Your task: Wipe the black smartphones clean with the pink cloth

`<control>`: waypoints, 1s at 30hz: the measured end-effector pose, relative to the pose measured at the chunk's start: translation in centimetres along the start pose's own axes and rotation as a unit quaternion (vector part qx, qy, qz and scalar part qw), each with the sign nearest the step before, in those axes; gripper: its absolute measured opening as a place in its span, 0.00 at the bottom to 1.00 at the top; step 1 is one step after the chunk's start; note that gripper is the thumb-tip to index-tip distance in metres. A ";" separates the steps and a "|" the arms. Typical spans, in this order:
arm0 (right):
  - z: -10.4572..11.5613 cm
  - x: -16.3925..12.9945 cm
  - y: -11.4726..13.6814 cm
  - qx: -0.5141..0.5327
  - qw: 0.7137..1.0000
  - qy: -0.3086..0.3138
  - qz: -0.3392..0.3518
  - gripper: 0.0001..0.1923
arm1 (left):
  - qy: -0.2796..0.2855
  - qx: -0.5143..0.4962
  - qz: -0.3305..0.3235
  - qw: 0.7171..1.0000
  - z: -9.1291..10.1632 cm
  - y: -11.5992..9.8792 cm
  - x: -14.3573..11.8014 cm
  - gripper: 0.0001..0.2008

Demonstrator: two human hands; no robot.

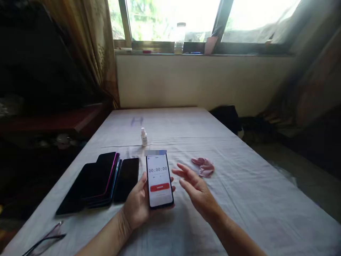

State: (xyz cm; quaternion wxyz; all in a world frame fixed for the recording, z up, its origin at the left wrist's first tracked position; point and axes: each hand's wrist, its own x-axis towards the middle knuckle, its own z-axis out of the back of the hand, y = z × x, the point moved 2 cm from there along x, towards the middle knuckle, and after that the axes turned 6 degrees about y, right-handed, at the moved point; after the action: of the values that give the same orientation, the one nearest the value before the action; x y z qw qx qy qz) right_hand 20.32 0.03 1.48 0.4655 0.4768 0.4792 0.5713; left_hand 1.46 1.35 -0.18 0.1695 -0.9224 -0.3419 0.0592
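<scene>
My left hand point(138, 204) holds a lit phone point(159, 179) upright over a cloth-covered table point(239, 185). Its white screen shows a timer at 00:00:00 and a red button. My right hand point(194, 188) hovers just right of the phone, fingers spread, holding nothing. A pink cloth point(204, 167) lies crumpled on the table beyond my right hand. A small white dropper bottle point(144, 137) stands behind the phone.
Several dark phones point(98, 181) lie side by side and partly stacked at the left. Eyeglasses point(44, 240) rest at the near left corner. A window sill point(186, 48) with a jar and small items runs along the far wall. Curtains hang on both sides.
</scene>
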 end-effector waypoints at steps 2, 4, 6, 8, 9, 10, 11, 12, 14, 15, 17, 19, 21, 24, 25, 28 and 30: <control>1.3 0.3 -1.0 -0.046 0.998 -0.053 0.011 0.23 | -0.031 0.001 0.001 1.000 -0.4 0.1 -0.4 0.26; 2.6 0.6 -1.7 -0.105 0.989 -0.101 0.033 0.19 | -0.066 0.005 -0.004 0.998 -0.7 0.1 -0.6 0.26; 3.9 0.8 -2.1 -0.167 0.971 -0.153 0.076 0.17 | -0.108 0.012 -0.016 0.994 -0.9 -0.1 -0.8 0.25; 5.2 0.9 -2.2 -0.219 0.949 -0.194 0.117 0.15 | -0.141 0.020 -0.026 0.989 -1.1 -0.5 -0.9 0.25; 5.8 1.0 -2.2 -0.240 0.940 -0.202 0.136 0.16 | -0.153 0.022 -0.030 0.988 -1.1 -0.8 -0.9 0.25; 6.3 1.1 -2.3 -0.258 0.931 -0.211 0.152 0.16 | -0.160 0.023 -0.036 0.986 -1.2 -1.1 -1.0 0.25; 6.9 1.3 -2.4 -0.282 0.918 -0.224 0.169 0.17 | -0.165 0.023 -0.042 0.985 -1.2 -1.3 -1.0 0.25; 7.4 1.4 -2.5 -0.315 0.901 -0.236 0.181 0.17 | -0.168 0.022 -0.048 0.984 -1.3 -1.6 -1.1 0.25; 8.3 1.7 -3.0 -0.363 0.877 -0.263 0.172 0.17 | -0.175 0.017 -0.057 0.983 -1.3 -2.0 -1.2 0.24; 8.7 1.9 -3.4 -0.379 0.871 -0.268 0.162 0.18 | -0.178 0.016 -0.061 0.982 -1.3 -2.2 -1.2 0.24; 9.1 2.2 -4.0 -0.398 0.864 -0.272 0.146 0.19 | -0.186 0.016 -0.070 0.980 -1.3 -2.5 -1.3 0.23; 9.3 2.3 -4.5 -0.408 0.863 -0.268 0.133 0.20 | -0.191 0.023 -0.086 0.978 -1.4 -3.0 -1.3 0.24; 9.2 2.4 -4.8 -0.414 0.864 -0.262 0.121 0.21 | -0.193 0.032 -0.101 0.975 -1.6 -3.5 -1.5 0.24; 9.1 2.3 -5.0 -0.417 0.866 -0.254 0.110 0.21 | -0.187 0.044 -0.123 0.974 -2.0 -4.5 -1.9 0.25; 9.0 2.3 -5.1 -0.418 0.867 -0.249 0.106 0.22 | -0.183 0.049 -0.129 0.973 -2.1 -4.8 -2.0 0.26; 9.0 2.3 -5.4 -0.428 0.869 -0.232 0.089 0.21 | -0.182 0.072 -0.150 0.969 -2.5 -6.0 -2.9 0.27; 9.0 2.4 -5.7 -0.434 0.869 -0.224 0.078 0.21 | -0.187 0.095 -0.166 0.964 -2.8 -7.0 -3.6 0.28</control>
State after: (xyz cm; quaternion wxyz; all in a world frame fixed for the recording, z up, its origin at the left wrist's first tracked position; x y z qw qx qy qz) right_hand 29.40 3.92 -3.14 0.6746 0.3774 0.0269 0.6339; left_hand -4.89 3.23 4.87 0.1966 -0.8048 -0.5090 0.2338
